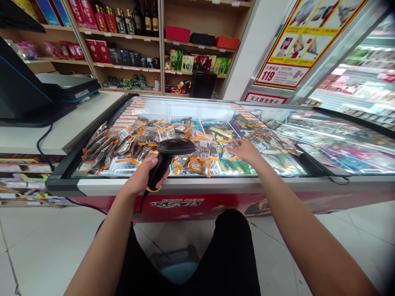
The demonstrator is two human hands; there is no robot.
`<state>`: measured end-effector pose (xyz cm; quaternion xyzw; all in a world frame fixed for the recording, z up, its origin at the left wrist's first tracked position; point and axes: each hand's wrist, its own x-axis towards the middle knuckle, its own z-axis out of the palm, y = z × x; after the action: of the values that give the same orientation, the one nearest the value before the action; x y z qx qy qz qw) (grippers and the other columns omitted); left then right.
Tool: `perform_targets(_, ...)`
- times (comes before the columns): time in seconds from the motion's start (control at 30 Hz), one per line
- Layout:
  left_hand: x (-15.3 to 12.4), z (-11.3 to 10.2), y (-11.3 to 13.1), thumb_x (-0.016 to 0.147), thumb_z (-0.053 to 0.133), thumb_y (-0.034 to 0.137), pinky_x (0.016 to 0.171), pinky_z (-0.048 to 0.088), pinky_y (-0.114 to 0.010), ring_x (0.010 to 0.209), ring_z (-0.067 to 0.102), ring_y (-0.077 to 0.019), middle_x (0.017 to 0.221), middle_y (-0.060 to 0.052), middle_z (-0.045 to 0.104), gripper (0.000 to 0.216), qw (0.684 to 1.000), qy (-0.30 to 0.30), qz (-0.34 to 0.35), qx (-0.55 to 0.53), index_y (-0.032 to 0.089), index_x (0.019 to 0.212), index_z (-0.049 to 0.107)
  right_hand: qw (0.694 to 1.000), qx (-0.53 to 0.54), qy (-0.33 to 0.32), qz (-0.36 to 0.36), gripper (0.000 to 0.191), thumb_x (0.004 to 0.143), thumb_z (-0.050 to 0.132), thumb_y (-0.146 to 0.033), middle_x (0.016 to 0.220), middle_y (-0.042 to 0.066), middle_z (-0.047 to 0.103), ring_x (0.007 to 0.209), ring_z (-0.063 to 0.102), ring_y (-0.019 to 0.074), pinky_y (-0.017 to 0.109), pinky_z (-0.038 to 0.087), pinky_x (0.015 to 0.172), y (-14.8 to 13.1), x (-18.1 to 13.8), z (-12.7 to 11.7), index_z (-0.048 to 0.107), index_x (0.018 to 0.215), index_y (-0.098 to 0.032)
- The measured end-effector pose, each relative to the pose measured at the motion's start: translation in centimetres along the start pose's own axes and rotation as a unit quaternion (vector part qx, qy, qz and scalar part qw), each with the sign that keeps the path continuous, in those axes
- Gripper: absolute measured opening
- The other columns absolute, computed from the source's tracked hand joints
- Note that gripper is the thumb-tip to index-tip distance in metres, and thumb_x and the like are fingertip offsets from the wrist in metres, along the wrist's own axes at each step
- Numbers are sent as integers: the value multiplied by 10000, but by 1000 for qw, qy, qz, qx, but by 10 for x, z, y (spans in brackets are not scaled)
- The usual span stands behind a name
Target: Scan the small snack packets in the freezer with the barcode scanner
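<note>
My left hand (pixel 147 172) is wrapped round the handle of a black barcode scanner (pixel 175 146), its head pointing right above the freezer's glass top. My right hand (pixel 243 151) pinches a small snack packet (pixel 230 144) with an orange edge, right of the scanner. Under and around both hands lie many similar packets, clear with orange ends and barcode labels; a dense heap (pixel 123 142) covers the left of the glass. Just right of the scanner a row of packets (pixel 203 149) lies label side up. Another group (pixel 270 137) spreads out beyond my right hand.
The chest freezer (pixel 216 187) has a black corner bumper and red front. A counter (pixel 83 111) with a scale (pixel 68 86) stands at left. Shelves (pixel 123 37) of boxes and bottles rise behind. A cable (pixel 338 179) hangs over the front edge at right. A stool (pixel 175 263) is below me.
</note>
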<state>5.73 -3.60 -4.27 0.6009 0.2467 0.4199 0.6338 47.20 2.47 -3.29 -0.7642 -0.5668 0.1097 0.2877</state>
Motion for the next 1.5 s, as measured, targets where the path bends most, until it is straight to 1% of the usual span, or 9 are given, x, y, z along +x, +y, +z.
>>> perform_targets(0.13,1,1,1,969,563,676,402,382,-239,373,465,-95,660,1,633,485,1000,-5,12,1,197,894,545,985,168,19,-26,576,784,882,-553,1241,192,771,1226,708,405,571,553,1082,-22,-12,-3,715,1201,-192)
perform_targets(0.27,1,3,3,955,583,682,392,386,-236,372,470,-101,642,9,616,486,1000,-7,10,-6,205,879,530,916,394,-20,-70,539,834,802,-663,1238,101,792,1141,770,354,578,597,1060,-58,-33,3,638,1198,-301)
perform_targets(0.4,0,2,2,955,575,693,394,392,-234,373,462,-103,637,12,619,501,1000,6,0,-4,192,966,580,884,456,-51,-85,671,893,531,-924,1172,94,794,1086,787,354,583,632,1014,-89,-52,13,655,1149,-317)
perform_targets(0.5,-1,1,0,954,559,713,390,387,-235,376,464,-106,644,13,616,539,1000,16,7,0,182,1031,607,894,431,-67,-102,802,885,379,-1013,1161,97,782,1090,774,346,551,633,1006,-101,-64,20,681,1142,-316)
perform_targets(0.73,-1,2,-1,951,545,724,382,403,-241,363,455,-100,643,4,609,541,999,23,34,-8,185,944,589,909,383,-85,-142,682,940,444,-952,1101,76,750,1040,731,314,527,579,1085,-109,-87,29,693,1055,-327)
perform_targets(1.03,1,4,2,908,607,738,354,364,-235,337,449,-108,618,21,604,563,997,13,51,-49,184,1004,576,907,380,-98,-154,606,1007,430,-875,1134,60,738,1003,726,277,504,583,1077,-106,-87,33,635,1175,-330)
perform_targets(1.2,1,2,-1,945,584,680,371,383,-234,356,462,-107,632,16,617,501,998,10,47,-45,183,999,571,948,170,-25,-269,656,1073,418,-678,1478,177,655,1319,649,376,611,499,1168,-105,-76,36,490,1578,-266)
perform_targets(1.33,1,1,-2,961,562,672,377,396,-241,349,468,-112,629,15,627,483,998,6,47,-44,190,984,560,928,-28,-13,-370,663,1084,449,-581,1651,185,556,1563,459,424,650,343,1303,-111,-66,44,504,1629,-208)
perform_targets(1.5,0,0,-1,961,560,666,363,359,-221,342,459,-98,636,20,628,480,999,15,43,-30,188,1000,559,959,-68,66,-267,635,1125,370,-524,1618,202,591,1521,516,398,591,380,1283,-73,-26,23,542,1614,-159)
